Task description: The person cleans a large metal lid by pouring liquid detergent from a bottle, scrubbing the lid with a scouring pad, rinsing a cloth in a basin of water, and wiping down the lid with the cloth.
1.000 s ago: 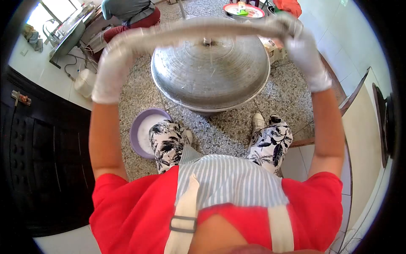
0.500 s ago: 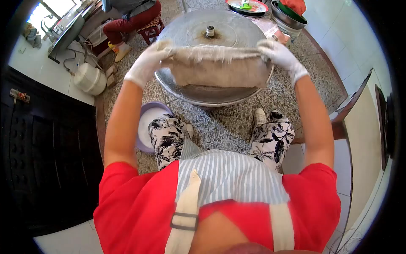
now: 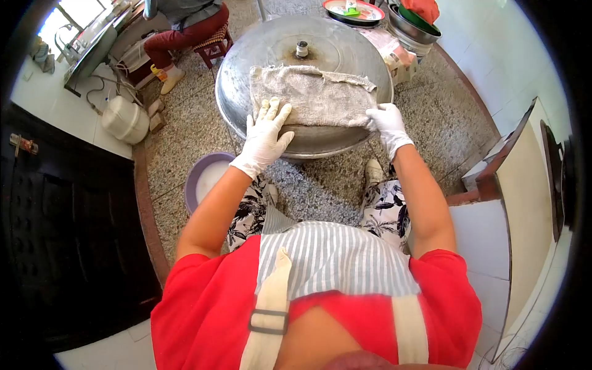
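A folded grey-beige cloth lies over the near part of a large domed metal lid with a knob on top. My left hand, in a white glove, rests with fingers spread on the cloth's near left corner. With fingers closed, my gloved right hand pinches the cloth's near right corner. Below the lid's front edge the rest of the vessel is mostly hidden.
A purple basin with whitish liquid stands on the floor by my left leg. Another person sits on a stool at the back left. Trays and stacked bowls are at the back right.
The cloth, held stretched up between both hands, has come down onto the lid. My left hand has let go and opened flat on it; my right hand has moved down and inward.
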